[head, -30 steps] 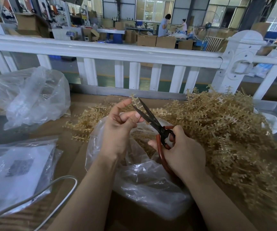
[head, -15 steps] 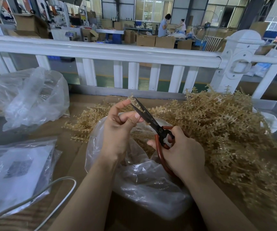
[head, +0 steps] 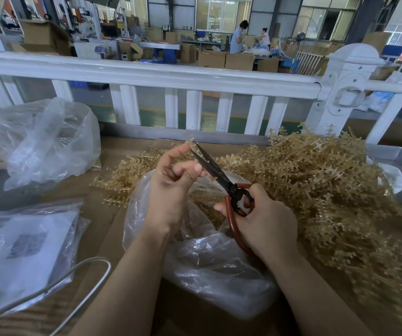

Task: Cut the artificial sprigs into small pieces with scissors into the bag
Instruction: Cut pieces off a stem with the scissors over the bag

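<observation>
Two bare arms come up from the bottom edge, one from about 7 o'clock and one from about 5 o'clock. No sleeves show on them; both are bare from the edge up to the wrists. The left hand (head: 171, 187) has no glove, no ring and no watch. The right hand (head: 265, 224) is bare too. The nails that show are short and plain, with no paint on them

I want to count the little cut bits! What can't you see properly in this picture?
Head view only:
- Cut pieces in the bag: blurred by crinkled plastic, behind the left hand.
- Sprig being cut: mostly hidden by the fingers.
- Scissors handle: partly covered by the right hand.
- Sprig pile: blurred near the right edge.
</observation>
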The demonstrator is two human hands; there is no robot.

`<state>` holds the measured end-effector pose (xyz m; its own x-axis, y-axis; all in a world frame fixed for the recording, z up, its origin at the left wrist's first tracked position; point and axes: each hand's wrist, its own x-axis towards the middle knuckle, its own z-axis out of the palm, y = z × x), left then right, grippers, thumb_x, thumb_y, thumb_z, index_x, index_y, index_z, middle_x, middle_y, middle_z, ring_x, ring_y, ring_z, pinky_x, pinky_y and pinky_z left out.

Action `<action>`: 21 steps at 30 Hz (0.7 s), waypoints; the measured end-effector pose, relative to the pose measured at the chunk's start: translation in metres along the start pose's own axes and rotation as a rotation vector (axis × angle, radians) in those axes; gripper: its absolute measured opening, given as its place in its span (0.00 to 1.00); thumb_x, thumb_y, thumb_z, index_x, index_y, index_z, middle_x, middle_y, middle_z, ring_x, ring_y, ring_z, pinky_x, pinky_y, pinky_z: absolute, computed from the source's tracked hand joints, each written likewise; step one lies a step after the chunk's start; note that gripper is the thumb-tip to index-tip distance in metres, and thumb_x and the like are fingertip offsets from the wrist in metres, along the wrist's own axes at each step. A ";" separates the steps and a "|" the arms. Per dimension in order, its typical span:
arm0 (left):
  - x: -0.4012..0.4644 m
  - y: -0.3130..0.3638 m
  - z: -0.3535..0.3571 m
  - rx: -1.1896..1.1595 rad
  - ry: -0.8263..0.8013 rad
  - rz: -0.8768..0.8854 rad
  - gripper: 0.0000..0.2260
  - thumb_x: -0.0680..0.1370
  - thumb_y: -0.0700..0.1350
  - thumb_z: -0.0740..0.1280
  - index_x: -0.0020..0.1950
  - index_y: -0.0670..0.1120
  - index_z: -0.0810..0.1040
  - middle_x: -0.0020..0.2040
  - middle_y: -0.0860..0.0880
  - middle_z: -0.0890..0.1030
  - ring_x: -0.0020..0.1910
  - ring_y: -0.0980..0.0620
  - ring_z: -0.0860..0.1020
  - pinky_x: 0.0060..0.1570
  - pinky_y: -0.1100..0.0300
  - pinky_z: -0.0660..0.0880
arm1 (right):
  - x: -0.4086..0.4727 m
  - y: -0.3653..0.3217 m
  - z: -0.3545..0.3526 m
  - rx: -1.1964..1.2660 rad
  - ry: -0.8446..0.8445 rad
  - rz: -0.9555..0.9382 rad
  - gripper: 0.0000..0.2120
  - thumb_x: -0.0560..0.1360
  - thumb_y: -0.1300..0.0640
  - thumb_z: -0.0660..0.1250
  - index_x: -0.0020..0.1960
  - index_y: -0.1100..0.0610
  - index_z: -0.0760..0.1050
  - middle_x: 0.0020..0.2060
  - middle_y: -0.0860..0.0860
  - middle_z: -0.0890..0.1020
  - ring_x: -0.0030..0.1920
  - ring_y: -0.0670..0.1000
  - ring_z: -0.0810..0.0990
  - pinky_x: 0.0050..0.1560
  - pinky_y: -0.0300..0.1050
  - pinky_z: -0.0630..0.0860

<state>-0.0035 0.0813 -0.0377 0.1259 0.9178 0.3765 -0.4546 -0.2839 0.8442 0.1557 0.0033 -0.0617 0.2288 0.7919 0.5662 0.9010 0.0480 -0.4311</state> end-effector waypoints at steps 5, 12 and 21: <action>0.002 0.003 -0.003 -0.184 -0.019 -0.207 0.13 0.71 0.38 0.69 0.55 0.38 0.79 0.39 0.46 0.83 0.36 0.54 0.81 0.44 0.60 0.77 | 0.001 -0.003 -0.003 0.004 0.044 -0.016 0.26 0.68 0.22 0.58 0.42 0.45 0.61 0.25 0.34 0.61 0.27 0.42 0.64 0.29 0.30 0.52; 0.003 0.007 -0.010 -0.163 0.010 -0.363 0.06 0.79 0.41 0.64 0.47 0.40 0.80 0.39 0.46 0.83 0.37 0.52 0.80 0.40 0.62 0.76 | 0.001 -0.001 -0.001 -0.028 -0.017 -0.024 0.30 0.67 0.18 0.53 0.43 0.45 0.64 0.26 0.35 0.65 0.27 0.40 0.67 0.29 0.30 0.55; 0.003 0.005 -0.010 -0.137 -0.006 -0.315 0.06 0.77 0.42 0.66 0.47 0.41 0.81 0.38 0.48 0.83 0.36 0.56 0.80 0.42 0.65 0.78 | 0.004 0.002 0.001 -0.006 -0.052 -0.017 0.30 0.65 0.19 0.56 0.46 0.46 0.67 0.29 0.36 0.70 0.31 0.42 0.71 0.31 0.31 0.60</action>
<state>-0.0141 0.0855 -0.0360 0.2838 0.9527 0.1083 -0.5072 0.0533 0.8602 0.1582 0.0067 -0.0608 0.1938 0.8218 0.5358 0.9067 0.0584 -0.4176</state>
